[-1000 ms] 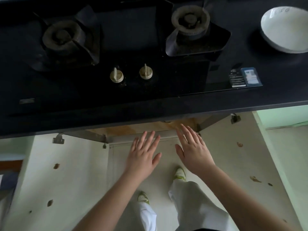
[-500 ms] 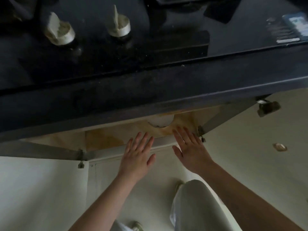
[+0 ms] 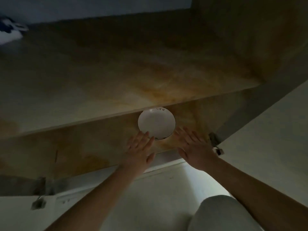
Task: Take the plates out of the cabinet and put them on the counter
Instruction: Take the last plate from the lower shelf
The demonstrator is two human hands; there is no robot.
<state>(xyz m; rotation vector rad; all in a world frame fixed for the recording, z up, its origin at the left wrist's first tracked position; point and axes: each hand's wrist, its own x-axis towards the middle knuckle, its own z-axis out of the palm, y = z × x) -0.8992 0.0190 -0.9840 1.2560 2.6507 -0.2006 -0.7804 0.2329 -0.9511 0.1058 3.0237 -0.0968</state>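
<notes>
A white plate [image 3: 156, 124] with a thin dark rim and the word "life" on it lies on the stained bottom shelf of the open cabinet [image 3: 83, 147], partly under an upper shelf [image 3: 116, 77]. My left hand [image 3: 139, 149] is flat and open, its fingertips over the plate's near left edge. My right hand [image 3: 194, 147] is also open, fingers spread, just to the right of the plate and apart from it. Neither hand holds anything.
The upper shelf's front edge overhangs the far part of the plate. An open cabinet door [image 3: 270, 139] stands at the right with a hinge [image 3: 215, 142] close to my right hand. My knee [image 3: 221, 214] is at the bottom right. A second hinge [image 3: 39, 202] is at the lower left.
The view has dropped from the stove top down into the cabinet. The plate has come fully into sight, and both hands have reached forward to its near edge.
</notes>
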